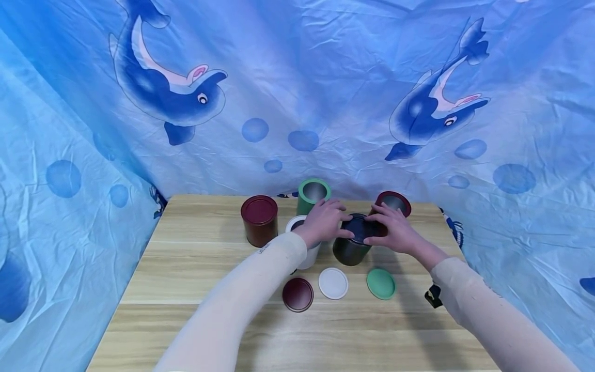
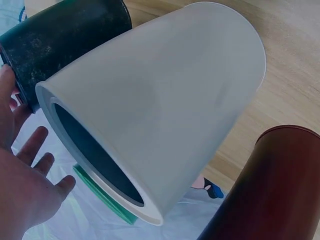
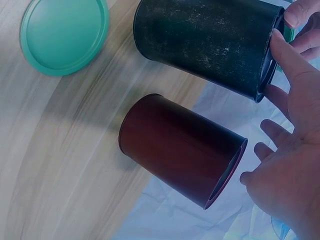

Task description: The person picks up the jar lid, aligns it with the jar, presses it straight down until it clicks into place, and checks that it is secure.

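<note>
A black can (image 1: 349,252) stands upright with a black lid (image 1: 359,227) on its top. From the left, my left hand (image 1: 324,222) touches the edge of that top with thumb and index finger. Opposite it, my right hand (image 1: 395,230) rests thumb and index finger on the same rim. In both wrist views the other fingers of the left hand (image 2: 30,185) and the right hand (image 3: 295,135) are spread in the air. Beside the black can (image 3: 210,45) stands a dark red open can (image 3: 180,150). A white open can (image 2: 155,110) is nearest my left wrist.
A green open can (image 1: 307,205) stands behind the white one. Farther left is a lidded dark red can (image 1: 259,221). In front lie a dark red lid (image 1: 298,295), a white lid (image 1: 333,283) and a green lid (image 1: 381,283). Blue dolphin-printed cloth (image 1: 297,103) surrounds the wooden table (image 1: 195,274).
</note>
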`<action>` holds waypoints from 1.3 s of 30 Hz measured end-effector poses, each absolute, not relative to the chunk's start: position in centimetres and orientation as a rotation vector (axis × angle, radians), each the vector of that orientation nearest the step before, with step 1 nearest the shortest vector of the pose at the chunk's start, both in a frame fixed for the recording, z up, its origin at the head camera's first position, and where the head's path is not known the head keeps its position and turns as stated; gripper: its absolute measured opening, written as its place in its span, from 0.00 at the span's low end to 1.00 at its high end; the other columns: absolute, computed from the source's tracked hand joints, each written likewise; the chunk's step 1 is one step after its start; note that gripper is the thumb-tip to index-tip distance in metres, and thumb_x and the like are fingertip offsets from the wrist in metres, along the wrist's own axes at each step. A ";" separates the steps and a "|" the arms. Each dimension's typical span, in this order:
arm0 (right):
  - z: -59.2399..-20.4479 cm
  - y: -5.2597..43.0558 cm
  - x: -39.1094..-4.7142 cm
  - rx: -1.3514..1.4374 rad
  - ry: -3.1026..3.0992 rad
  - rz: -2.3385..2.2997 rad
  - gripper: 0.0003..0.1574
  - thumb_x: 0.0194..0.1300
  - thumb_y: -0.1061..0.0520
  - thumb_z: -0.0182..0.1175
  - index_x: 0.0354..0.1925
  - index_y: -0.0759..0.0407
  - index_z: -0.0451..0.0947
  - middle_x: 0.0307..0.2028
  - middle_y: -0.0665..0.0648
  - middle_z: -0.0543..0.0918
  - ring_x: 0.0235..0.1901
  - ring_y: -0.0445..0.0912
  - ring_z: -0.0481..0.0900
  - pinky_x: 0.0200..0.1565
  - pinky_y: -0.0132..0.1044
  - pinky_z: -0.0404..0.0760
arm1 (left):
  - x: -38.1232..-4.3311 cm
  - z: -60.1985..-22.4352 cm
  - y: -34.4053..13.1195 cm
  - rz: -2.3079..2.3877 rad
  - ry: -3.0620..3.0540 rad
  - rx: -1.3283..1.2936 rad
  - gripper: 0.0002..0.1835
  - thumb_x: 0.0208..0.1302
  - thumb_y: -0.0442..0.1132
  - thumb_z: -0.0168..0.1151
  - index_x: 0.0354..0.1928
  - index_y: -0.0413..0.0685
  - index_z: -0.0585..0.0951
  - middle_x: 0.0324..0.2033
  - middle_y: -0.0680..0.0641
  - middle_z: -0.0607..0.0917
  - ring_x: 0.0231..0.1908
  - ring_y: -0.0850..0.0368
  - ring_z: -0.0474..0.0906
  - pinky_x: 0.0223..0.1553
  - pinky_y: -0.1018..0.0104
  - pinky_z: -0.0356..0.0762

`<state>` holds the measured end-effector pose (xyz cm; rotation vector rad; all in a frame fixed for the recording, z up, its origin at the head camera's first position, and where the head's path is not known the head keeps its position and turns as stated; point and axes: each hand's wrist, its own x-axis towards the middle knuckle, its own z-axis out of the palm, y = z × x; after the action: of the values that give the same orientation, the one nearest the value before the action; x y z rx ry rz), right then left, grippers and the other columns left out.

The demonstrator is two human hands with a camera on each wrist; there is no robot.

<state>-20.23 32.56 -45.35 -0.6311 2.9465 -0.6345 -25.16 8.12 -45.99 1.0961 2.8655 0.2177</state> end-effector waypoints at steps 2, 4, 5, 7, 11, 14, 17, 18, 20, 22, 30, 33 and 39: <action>-45.4 32.6 -20.2 -0.625 2.945 -0.628 0.38 0.62 0.45 0.80 0.63 0.62 0.83 0.75 0.75 0.68 0.78 0.76 0.53 0.72 0.82 0.47 | -25.1 -46.0 8.2 0.186 2.867 1.107 0.32 0.69 0.70 0.66 0.69 0.67 0.83 0.68 0.52 0.81 0.72 0.54 0.67 0.78 0.44 0.62; -45.3 32.5 -20.2 -0.618 2.939 -0.630 0.38 0.61 0.45 0.80 0.63 0.62 0.84 0.75 0.75 0.68 0.78 0.77 0.53 0.72 0.82 0.47 | -25.0 -45.9 8.3 0.167 2.859 1.112 0.32 0.69 0.70 0.65 0.70 0.67 0.83 0.69 0.52 0.80 0.72 0.53 0.67 0.78 0.45 0.62; -45.3 32.5 -20.2 -0.615 2.936 -0.636 0.38 0.61 0.46 0.80 0.63 0.62 0.84 0.75 0.75 0.68 0.78 0.77 0.53 0.72 0.82 0.47 | -25.0 -45.9 8.3 0.157 2.855 1.113 0.32 0.69 0.70 0.65 0.70 0.67 0.82 0.69 0.52 0.80 0.72 0.53 0.67 0.78 0.45 0.62; -45.2 32.4 -20.2 -0.618 2.929 -0.650 0.38 0.61 0.46 0.81 0.63 0.63 0.84 0.75 0.75 0.68 0.78 0.77 0.53 0.72 0.83 0.47 | -24.9 -45.7 8.3 0.131 2.849 1.114 0.32 0.70 0.70 0.64 0.71 0.67 0.82 0.69 0.52 0.80 0.72 0.53 0.66 0.78 0.45 0.61; -45.1 32.2 -20.3 -0.642 2.912 -0.658 0.38 0.61 0.47 0.81 0.63 0.64 0.84 0.76 0.75 0.68 0.78 0.77 0.53 0.71 0.83 0.47 | -24.8 -45.4 8.3 0.062 2.841 1.124 0.33 0.71 0.70 0.62 0.72 0.67 0.81 0.69 0.52 0.79 0.72 0.53 0.65 0.78 0.46 0.61; -44.9 32.1 -20.2 -0.647 2.901 -0.645 0.38 0.61 0.47 0.80 0.64 0.64 0.84 0.76 0.75 0.67 0.78 0.77 0.52 0.71 0.84 0.46 | -24.7 -45.5 8.2 0.029 2.827 1.132 0.33 0.72 0.70 0.61 0.72 0.67 0.80 0.69 0.52 0.79 0.73 0.53 0.64 0.78 0.46 0.60; -44.9 32.0 -20.0 -0.642 2.903 -0.638 0.38 0.61 0.47 0.81 0.63 0.64 0.84 0.76 0.76 0.66 0.78 0.78 0.53 0.70 0.84 0.46 | -24.6 -45.6 8.3 0.022 2.816 1.132 0.33 0.73 0.71 0.60 0.73 0.67 0.79 0.69 0.52 0.78 0.73 0.53 0.63 0.79 0.46 0.59; -44.9 32.0 -19.9 -0.639 2.907 -0.636 0.38 0.61 0.48 0.80 0.64 0.64 0.84 0.76 0.76 0.66 0.78 0.78 0.53 0.70 0.84 0.46 | -24.5 -45.6 8.3 0.019 2.818 1.129 0.33 0.73 0.71 0.59 0.74 0.67 0.79 0.68 0.52 0.78 0.73 0.53 0.63 0.79 0.45 0.58; -44.9 32.0 -19.9 -0.634 2.915 -0.631 0.38 0.62 0.48 0.80 0.64 0.64 0.83 0.76 0.76 0.67 0.78 0.78 0.53 0.70 0.85 0.47 | -24.5 -45.5 8.4 0.011 2.825 1.119 0.34 0.73 0.71 0.59 0.74 0.67 0.78 0.68 0.53 0.78 0.73 0.53 0.63 0.80 0.44 0.57; -45.0 32.0 -19.9 -0.621 2.918 -0.631 0.38 0.63 0.48 0.79 0.65 0.64 0.82 0.76 0.76 0.66 0.78 0.78 0.53 0.70 0.84 0.47 | -24.4 -45.5 8.5 -0.014 2.838 1.106 0.34 0.73 0.71 0.59 0.74 0.68 0.78 0.67 0.53 0.78 0.72 0.53 0.63 0.80 0.43 0.57; -45.5 31.5 -20.3 -0.594 2.917 -0.590 0.38 0.63 0.47 0.79 0.66 0.63 0.82 0.76 0.76 0.67 0.78 0.79 0.51 0.70 0.84 0.47 | -24.1 -45.6 8.3 -0.035 2.852 1.052 0.33 0.75 0.71 0.56 0.74 0.69 0.78 0.69 0.52 0.77 0.74 0.52 0.62 0.79 0.44 0.58; -45.4 31.8 -20.2 -0.612 2.925 -0.569 0.39 0.62 0.47 0.79 0.65 0.63 0.83 0.75 0.76 0.68 0.78 0.78 0.52 0.70 0.84 0.47 | -24.0 -45.4 8.3 -0.011 2.856 1.085 0.32 0.75 0.70 0.57 0.73 0.67 0.80 0.72 0.51 0.76 0.76 0.50 0.61 0.80 0.43 0.58; -44.0 31.7 -20.1 -0.673 2.941 -0.532 0.42 0.62 0.45 0.79 0.68 0.63 0.81 0.74 0.76 0.70 0.77 0.78 0.55 0.71 0.84 0.48 | -24.2 -44.4 7.8 0.027 2.858 1.082 0.32 0.74 0.70 0.59 0.73 0.67 0.80 0.77 0.50 0.71 0.82 0.48 0.55 0.81 0.41 0.53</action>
<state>-20.14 31.67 -43.95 -0.6725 2.9411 -0.5321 -24.24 7.79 -44.35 1.0819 2.8583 0.0266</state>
